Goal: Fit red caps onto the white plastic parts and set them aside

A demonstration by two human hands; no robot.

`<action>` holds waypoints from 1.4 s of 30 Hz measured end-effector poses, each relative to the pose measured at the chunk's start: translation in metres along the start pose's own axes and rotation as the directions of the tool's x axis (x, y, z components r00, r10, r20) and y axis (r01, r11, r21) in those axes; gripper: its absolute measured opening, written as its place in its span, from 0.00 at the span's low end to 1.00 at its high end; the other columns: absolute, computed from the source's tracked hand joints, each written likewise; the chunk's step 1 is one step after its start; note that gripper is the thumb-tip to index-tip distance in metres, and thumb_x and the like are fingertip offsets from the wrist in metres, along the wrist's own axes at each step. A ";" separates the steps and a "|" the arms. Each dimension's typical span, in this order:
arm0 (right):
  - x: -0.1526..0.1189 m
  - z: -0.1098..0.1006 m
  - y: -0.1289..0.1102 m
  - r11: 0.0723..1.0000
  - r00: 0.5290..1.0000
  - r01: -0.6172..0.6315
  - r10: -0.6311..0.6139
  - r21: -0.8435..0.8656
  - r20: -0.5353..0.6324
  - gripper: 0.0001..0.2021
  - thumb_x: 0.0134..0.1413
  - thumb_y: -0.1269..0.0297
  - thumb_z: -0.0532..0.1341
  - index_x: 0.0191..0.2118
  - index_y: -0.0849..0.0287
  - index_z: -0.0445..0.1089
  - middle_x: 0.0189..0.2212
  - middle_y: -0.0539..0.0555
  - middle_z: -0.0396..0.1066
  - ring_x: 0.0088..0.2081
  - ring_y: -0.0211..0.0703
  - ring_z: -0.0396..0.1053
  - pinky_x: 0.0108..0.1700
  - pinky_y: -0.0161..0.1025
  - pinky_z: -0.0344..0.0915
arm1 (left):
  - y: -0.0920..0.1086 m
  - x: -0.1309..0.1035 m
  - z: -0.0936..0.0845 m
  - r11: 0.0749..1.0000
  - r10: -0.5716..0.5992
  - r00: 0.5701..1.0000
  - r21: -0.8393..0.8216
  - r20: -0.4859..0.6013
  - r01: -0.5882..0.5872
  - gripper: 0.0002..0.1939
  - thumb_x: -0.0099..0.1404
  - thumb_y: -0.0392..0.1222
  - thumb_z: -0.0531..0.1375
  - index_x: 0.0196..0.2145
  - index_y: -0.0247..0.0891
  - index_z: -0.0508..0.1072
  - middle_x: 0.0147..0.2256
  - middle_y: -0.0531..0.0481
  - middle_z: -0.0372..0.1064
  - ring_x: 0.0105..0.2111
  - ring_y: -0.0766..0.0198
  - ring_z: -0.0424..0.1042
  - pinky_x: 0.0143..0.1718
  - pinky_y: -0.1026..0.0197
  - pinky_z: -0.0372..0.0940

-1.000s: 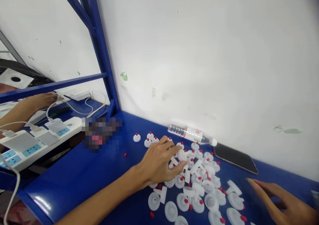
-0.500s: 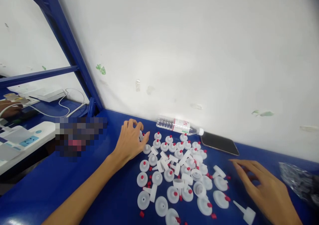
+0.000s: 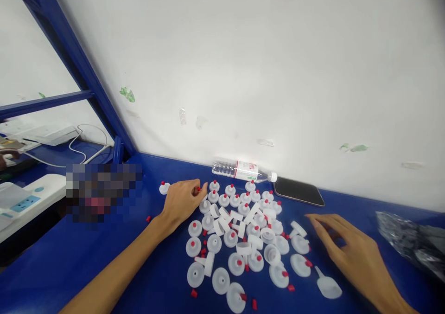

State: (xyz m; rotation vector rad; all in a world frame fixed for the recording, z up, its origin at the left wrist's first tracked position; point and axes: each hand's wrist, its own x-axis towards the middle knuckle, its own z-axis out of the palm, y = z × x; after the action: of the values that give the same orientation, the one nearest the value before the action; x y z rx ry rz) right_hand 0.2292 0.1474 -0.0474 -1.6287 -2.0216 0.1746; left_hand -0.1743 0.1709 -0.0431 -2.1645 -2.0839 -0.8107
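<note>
Left hand (image 3: 182,200) curled narrow around a red tip (image 3: 199,189), its grip impossible to tell; right hand (image 3: 354,253) with fingertips close together, whether holding anything unclear; white caps (image 3: 236,262) spread between them on the blue bench (image 3: 146,272); the clear bottle (image 3: 224,168) behind bears a label (image 3: 247,170) in red and green, too small to read.

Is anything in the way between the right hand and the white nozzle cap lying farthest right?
No, nothing visible blocks it. The right hand is beside the white nozzle cap, and the other white caps lie off to its left.
</note>
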 end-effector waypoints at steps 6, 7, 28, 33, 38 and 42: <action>-0.002 0.002 0.003 1.000 1.000 0.022 -0.022 0.017 -0.007 0.17 0.67 0.48 0.56 0.48 0.50 0.76 0.44 0.50 0.78 0.32 0.41 0.75 0.25 0.34 0.70 | -0.001 -0.001 0.000 0.996 -0.020 0.995 -0.084 -0.099 0.012 0.26 0.68 0.57 0.58 0.19 0.39 0.59 0.17 0.58 0.56 0.19 0.69 0.55 0.26 0.62 0.46; -0.002 0.002 0.003 1.000 1.000 0.019 -0.019 0.025 -0.008 0.17 0.67 0.48 0.56 0.48 0.50 0.77 0.44 0.50 0.78 0.32 0.41 0.75 0.25 0.34 0.70 | -0.001 0.000 0.000 0.995 -0.015 0.993 -0.095 -0.113 0.004 0.26 0.69 0.57 0.58 0.20 0.39 0.60 0.17 0.58 0.57 0.19 0.69 0.56 0.26 0.62 0.47; -0.004 0.005 -0.021 0.981 0.985 0.039 -0.070 0.190 0.159 0.14 0.71 0.52 0.55 0.52 0.45 0.75 0.48 0.50 0.77 0.46 0.46 0.75 0.33 0.36 0.73 | 0.001 -0.003 0.000 0.932 0.192 0.934 -0.244 -0.300 -0.269 0.10 0.71 0.42 0.60 0.32 0.37 0.76 0.25 0.55 0.70 0.22 0.71 0.63 0.29 0.65 0.59; -0.007 0.002 -0.026 0.978 0.981 0.181 -0.187 0.104 0.049 0.14 0.70 0.53 0.56 0.55 0.46 0.72 0.53 0.54 0.72 0.55 0.51 0.70 0.50 0.48 0.74 | 0.007 -0.005 -0.005 0.917 0.208 0.938 -0.279 -0.278 -0.286 0.08 0.72 0.38 0.57 0.38 0.37 0.77 0.28 0.54 0.70 0.22 0.70 0.62 0.29 0.63 0.60; -0.021 -0.003 -0.052 0.917 0.896 0.399 -0.392 0.012 0.208 0.30 0.65 0.47 0.60 0.69 0.45 0.59 0.69 0.57 0.56 0.67 0.62 0.58 0.59 0.61 0.68 | 0.016 -0.010 -0.016 0.883 0.285 0.934 -0.320 -0.214 -0.342 0.10 0.72 0.38 0.55 0.38 0.37 0.77 0.38 0.45 0.73 0.39 0.60 0.68 0.41 0.55 0.64; -0.030 0.006 -0.074 0.834 0.805 0.550 -0.517 -0.038 0.291 0.35 0.65 0.47 0.61 0.73 0.45 0.51 0.72 0.54 0.50 0.70 0.62 0.52 0.64 0.63 0.63 | 0.034 -0.020 -0.027 0.831 0.418 0.908 -0.393 -0.029 -0.395 0.08 0.69 0.41 0.59 0.44 0.41 0.77 0.44 0.47 0.73 0.48 0.56 0.66 0.49 0.52 0.65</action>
State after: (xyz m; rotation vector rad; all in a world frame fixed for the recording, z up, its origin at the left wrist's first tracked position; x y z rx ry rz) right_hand 0.1659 0.1012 -0.0312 -1.0690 -2.6675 0.0667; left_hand -0.1503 0.1390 -0.0165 -2.7248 -1.4695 -1.1954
